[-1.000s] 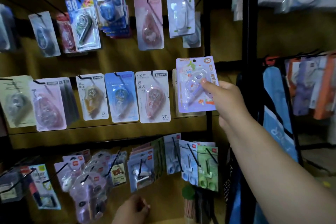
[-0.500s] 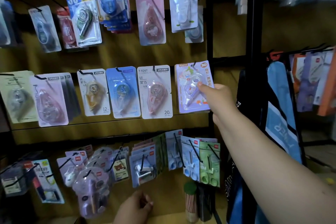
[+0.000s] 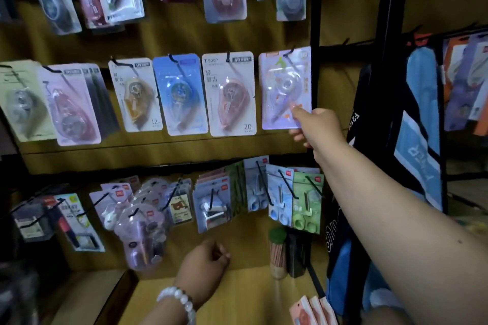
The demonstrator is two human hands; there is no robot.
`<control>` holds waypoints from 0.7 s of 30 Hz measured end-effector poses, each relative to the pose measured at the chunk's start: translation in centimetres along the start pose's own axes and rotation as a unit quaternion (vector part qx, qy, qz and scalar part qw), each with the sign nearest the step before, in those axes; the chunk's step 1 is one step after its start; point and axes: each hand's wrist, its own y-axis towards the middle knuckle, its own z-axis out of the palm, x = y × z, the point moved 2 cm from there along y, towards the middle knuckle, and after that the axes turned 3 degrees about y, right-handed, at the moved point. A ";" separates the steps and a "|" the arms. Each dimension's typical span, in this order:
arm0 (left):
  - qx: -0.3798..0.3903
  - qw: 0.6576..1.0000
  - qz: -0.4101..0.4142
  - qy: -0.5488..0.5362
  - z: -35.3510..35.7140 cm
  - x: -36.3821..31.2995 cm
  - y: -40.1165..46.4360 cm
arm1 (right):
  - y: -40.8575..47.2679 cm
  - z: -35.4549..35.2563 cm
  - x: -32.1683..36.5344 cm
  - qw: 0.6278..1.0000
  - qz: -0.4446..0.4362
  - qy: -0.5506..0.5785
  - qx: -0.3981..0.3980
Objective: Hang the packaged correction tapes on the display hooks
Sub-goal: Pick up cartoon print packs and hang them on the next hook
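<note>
Lilac correction tape pack (image 3: pixel 286 87) (one), hooked

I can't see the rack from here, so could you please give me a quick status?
Right hand pinching lilac correction tape pack at its lower corner. Pack on the hook, middle row. Left hand low, loosely curled, holding nothing. Nothing in the way.

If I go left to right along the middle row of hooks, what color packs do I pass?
Green pack → pink pack → yellow pack → blue pack → white pack → purple pack, pinched by the right hand.
</note>
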 end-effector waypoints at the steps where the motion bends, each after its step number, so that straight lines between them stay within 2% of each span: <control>1: -0.001 1.000 0.002 -0.001 0.1 0.1 -0.1 | -0.8 -0.1 -0.6 1.000 0.007 0.001 0.002; 4: 0.001 1.000 0.004 0.000 0.8 0.4 -0.2 | -3.5 -0.4 -2.7 1.000 0.006 -0.003 -0.005; 9: 0.019 1.000 0.000 0.011 2.6 1.2 -0.2 | -9.1 1.0 -8.2 0.996 -0.028 -0.001 -0.086; 11: 0.029 0.999 -0.007 0.013 3.4 1.8 -0.2 | -11.7 2.3 -11.2 0.995 -0.039 -0.021 -0.093; 14: 0.045 0.999 -0.019 0.017 4.7 3.0 -0.1 | -14.8 3.7 -16.0 0.994 -0.041 -0.072 -0.069; 16: 0.060 0.998 -0.030 0.023 5.8 4.0 -0.1 | -15.7 4.1 -19.4 0.988 -0.016 -0.151 -0.028; 18: 0.071 0.996 -0.043 0.029 6.9 5.2 0.0 | -15.7 3.8 -22.7 0.966 0.023 -0.256 0.015; 21: 0.089 0.993 -0.065 0.033 8.7 7.0 0.2 | -15.2 2.5 -27.8 0.933 0.097 -0.344 0.030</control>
